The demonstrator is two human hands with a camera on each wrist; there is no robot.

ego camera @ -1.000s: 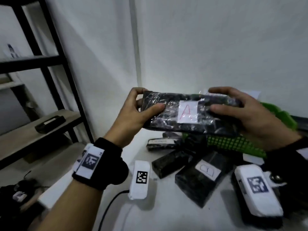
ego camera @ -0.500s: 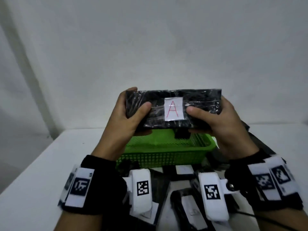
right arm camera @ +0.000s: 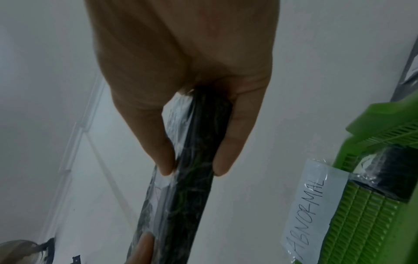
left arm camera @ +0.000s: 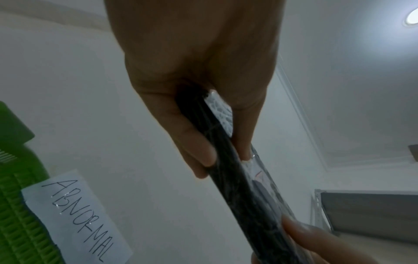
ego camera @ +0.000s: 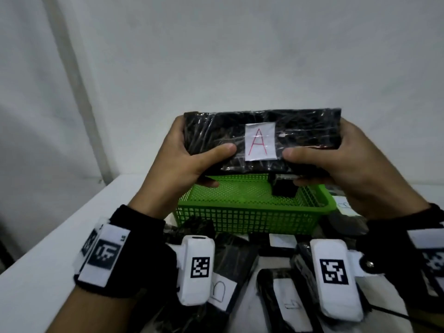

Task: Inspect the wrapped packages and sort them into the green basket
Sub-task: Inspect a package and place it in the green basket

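A flat black package wrapped in clear film (ego camera: 216, 131), with a white label bearing a red "A", is held up level above the green basket (ego camera: 249, 217). My left hand (ego camera: 187, 162) grips its left end, thumb on the front face. My right hand (ego camera: 341, 164) grips its right end the same way. Both wrist views show the package edge-on (left arm camera: 244, 187) (right arm camera: 192, 169), pinched between thumb and fingers. A small black wrapped package (ego camera: 283, 188) lies inside the basket. A paper label reading "ABNORMAL" (left arm camera: 76, 214) (right arm camera: 314, 209) is stuck on the basket.
Several more black wrapped packages with white labels (ego camera: 230, 272) (ego camera: 286, 304) lie on the white table (ego camera: 48, 272) in front of the basket, partly hidden by my wrist cameras. A white wall stands close behind. The table's left edge drops off near my left arm.
The view swung right from the shelf corner to face the basket. The package moved with both hands to sit level above the basket, and the hands now look nearer.
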